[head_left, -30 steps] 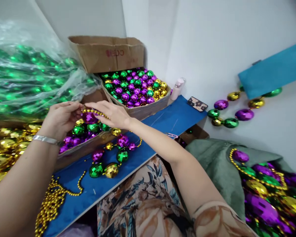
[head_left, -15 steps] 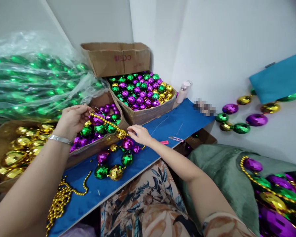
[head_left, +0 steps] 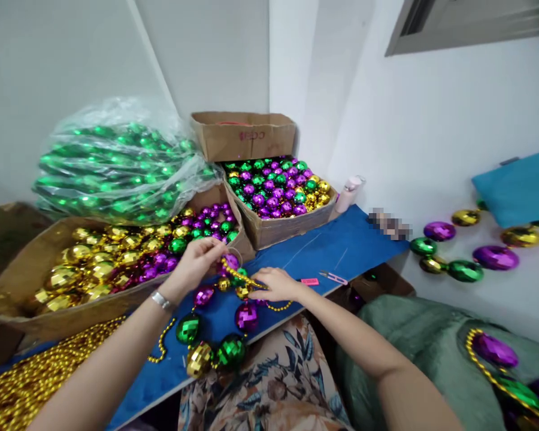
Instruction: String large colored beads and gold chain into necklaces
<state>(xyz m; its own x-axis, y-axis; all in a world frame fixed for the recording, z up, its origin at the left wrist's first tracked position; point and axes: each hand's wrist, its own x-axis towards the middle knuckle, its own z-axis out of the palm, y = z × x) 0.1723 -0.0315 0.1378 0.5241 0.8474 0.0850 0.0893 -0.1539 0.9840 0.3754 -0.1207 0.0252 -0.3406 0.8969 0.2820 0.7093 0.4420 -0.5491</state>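
Observation:
My left hand [head_left: 202, 260], with a silver band at the wrist, pinches a thin pale thread [head_left: 239, 250] that curves in a loop from its fingertips. Below those fingers a short strand of small gold beads [head_left: 240, 275] runs across to my right hand [head_left: 273, 284], whose fingers are closed around its other end. From there hangs a bead necklace with big faceted beads: a purple one [head_left: 246, 316], a green one [head_left: 231, 352] and a gold one [head_left: 199, 359] near the table's front edge. My fingers partly hide where the thread meets the beads.
Cardboard boxes of gold beads [head_left: 101, 257] and mixed beads [head_left: 273, 185] line the back, beside a plastic bag of green beads [head_left: 121, 167]. Gold bead strings [head_left: 49, 365] lie at left. Thread snips [head_left: 333, 278], a pink tag [head_left: 309, 282] and a bottle [head_left: 349, 193] are on the blue table [head_left: 296, 239].
The view has shifted, so the scene sits lower and further right. My hands have come closer together, with the gold strand between them shortened. The big beads hang nearer the table's edge.

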